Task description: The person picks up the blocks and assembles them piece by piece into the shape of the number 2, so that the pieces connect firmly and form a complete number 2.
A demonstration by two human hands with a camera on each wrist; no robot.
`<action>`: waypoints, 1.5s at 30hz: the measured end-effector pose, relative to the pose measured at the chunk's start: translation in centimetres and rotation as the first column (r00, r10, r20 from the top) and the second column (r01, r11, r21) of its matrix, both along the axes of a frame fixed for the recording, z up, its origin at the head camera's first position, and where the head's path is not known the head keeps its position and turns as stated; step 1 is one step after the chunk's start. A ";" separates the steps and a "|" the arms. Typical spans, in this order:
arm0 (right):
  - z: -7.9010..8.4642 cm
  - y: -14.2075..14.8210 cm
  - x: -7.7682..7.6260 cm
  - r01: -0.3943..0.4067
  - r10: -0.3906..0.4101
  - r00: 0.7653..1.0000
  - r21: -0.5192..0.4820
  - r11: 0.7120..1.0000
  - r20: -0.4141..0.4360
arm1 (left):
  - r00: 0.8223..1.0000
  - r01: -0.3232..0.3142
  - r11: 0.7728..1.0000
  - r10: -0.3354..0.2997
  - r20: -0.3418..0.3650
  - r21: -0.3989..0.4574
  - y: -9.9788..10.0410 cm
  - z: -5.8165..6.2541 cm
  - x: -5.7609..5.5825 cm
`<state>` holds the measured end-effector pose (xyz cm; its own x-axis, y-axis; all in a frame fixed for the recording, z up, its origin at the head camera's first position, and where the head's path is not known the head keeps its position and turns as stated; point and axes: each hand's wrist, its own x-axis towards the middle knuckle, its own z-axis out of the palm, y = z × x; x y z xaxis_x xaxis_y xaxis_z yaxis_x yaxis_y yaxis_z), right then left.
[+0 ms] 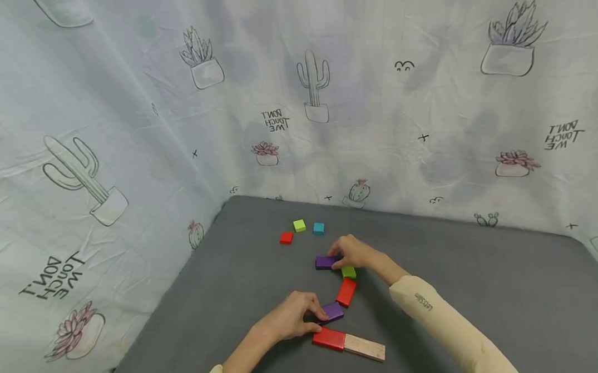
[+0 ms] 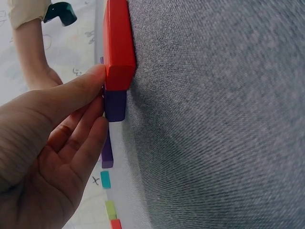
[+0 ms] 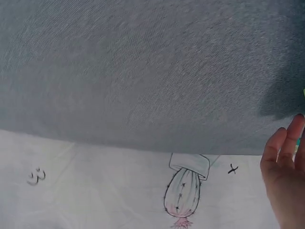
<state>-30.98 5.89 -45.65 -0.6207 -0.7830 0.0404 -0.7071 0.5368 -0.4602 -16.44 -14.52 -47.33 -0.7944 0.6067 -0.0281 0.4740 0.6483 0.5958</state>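
Note:
In the head view a bent row of blocks lies on the grey tabletop. My left hand is at the near purple block, its index fingertip on that block's left end and its thumb by the corner of the near red block. The left wrist view shows the thumb against the red block and the fingers beside the purple block. Farther back, my right hand pinches the right end of another purple block, close to a green block. A second red block stands between.
A plain wooden block adjoins the near red one end to end. Toward the back lie a small red block, a lime block and a teal block. Behind the table hangs a cactus-printed curtain.

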 end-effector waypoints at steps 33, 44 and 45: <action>0.4 0.7 -0.8 0.182 -0.184 0.982 0.058 0.982 0.032 | 1.000 -0.005 1.000 0.004 -0.011 -0.016 -0.1 0.3 -0.4; -1.0 -2.7 -3.5 0.351 -0.350 0.936 0.036 0.936 -0.034 | 0.998 0.024 1.000 -0.023 -0.053 0.017 -0.2 0.4 0.0; -1.2 -3.0 -3.7 0.363 -0.361 0.932 0.068 0.929 -0.037 | 0.998 0.033 0.999 -0.032 -0.057 0.021 -0.1 0.3 0.0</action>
